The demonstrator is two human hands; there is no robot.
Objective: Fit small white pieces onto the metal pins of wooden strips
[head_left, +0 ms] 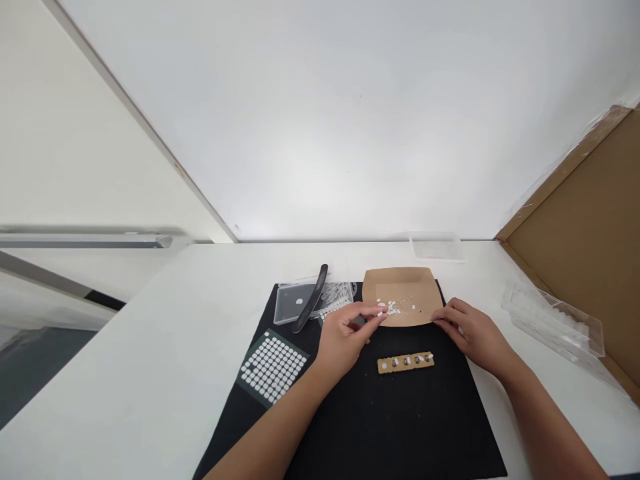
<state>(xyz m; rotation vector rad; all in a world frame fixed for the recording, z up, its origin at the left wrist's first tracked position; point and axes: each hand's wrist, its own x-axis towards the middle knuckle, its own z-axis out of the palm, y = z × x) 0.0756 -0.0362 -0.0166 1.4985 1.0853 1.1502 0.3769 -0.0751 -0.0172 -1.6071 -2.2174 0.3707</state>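
Your left hand (345, 337) pinched a white piece (381, 313) at the tray's (423, 287) seven o'clock; your right hand (467, 330) pinched its four-o'clock rim.

Bright, diffuse light leaves a soft glare on the white wall (360, 147) beyond the left hand's (345, 337) grip. Shading dulls the cardboard (585, 220) far to its right. Wide-angle stretching grows outward; at the fingertips, small white pieces (391, 308) lack fine detail.
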